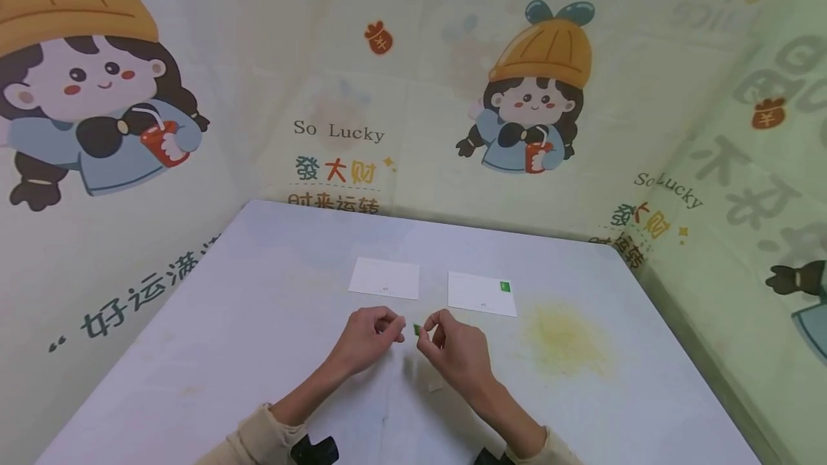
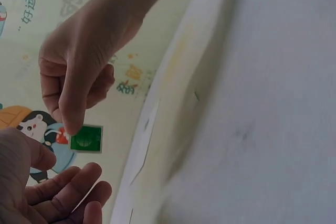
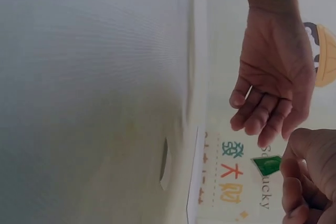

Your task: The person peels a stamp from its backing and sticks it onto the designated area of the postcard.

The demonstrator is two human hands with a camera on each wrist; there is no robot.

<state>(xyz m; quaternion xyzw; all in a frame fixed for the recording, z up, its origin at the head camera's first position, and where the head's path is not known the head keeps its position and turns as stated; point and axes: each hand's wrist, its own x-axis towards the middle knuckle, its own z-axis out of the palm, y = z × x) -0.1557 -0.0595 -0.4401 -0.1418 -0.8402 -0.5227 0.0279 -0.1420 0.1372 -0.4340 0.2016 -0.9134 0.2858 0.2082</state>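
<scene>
Beige left sleeve (image 1: 258, 438) and right sleeve (image 1: 554, 453), cloth plain, the left creased toward its cuff. Black left wrist unit (image 1: 318, 451), chunky, rounded at one end; black right wrist unit (image 1: 491, 458) too (mostly cropped, full shape uncertain). Left hand (image 1: 367, 339), right hand (image 1: 460, 351): bare.

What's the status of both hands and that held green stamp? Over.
Right hand pinches green stamp, raised off table. Left hand empty, fingers loosely curled. Pale scrap on table, clear of both white cards.

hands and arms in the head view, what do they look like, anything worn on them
The left hand and right hand are bare, with no gloves or rings visible. Beige sleeves leave both uncovered, and a black fitting shows beside each sleeve.
</scene>
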